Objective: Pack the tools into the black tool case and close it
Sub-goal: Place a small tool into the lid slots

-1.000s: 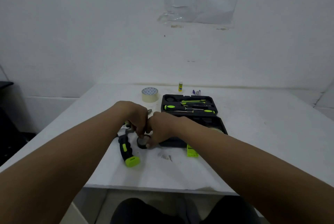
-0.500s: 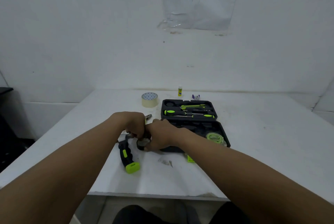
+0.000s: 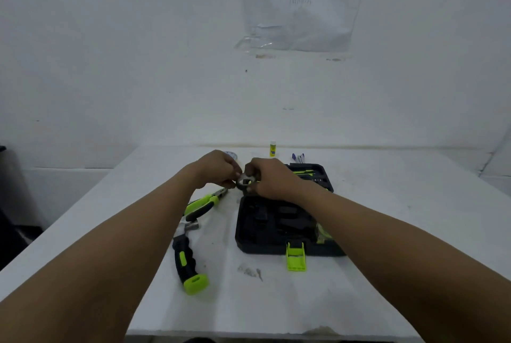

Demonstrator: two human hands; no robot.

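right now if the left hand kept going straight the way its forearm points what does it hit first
Most likely the right hand: the left hand points up and rightward, and both already pinch the small dark tape roll between them. Depth is unclear, but beyond them lies the open black tool case.

matt black plastic case [image 3: 276, 226] with lime plastic latch [image 3: 296, 257], hammer [image 3: 186, 254] with rubbery black-and-lime grip and dull metal head, matt white scuffed table [image 3: 387, 204], crinkled glossy clear plastic sheet [image 3: 301, 8]

A single head-worn wide-angle view looks forward and down over a white table [image 3: 387, 232]. Both forearms reach in from the near edge. The far wall [image 3: 110, 52] fills the upper half.
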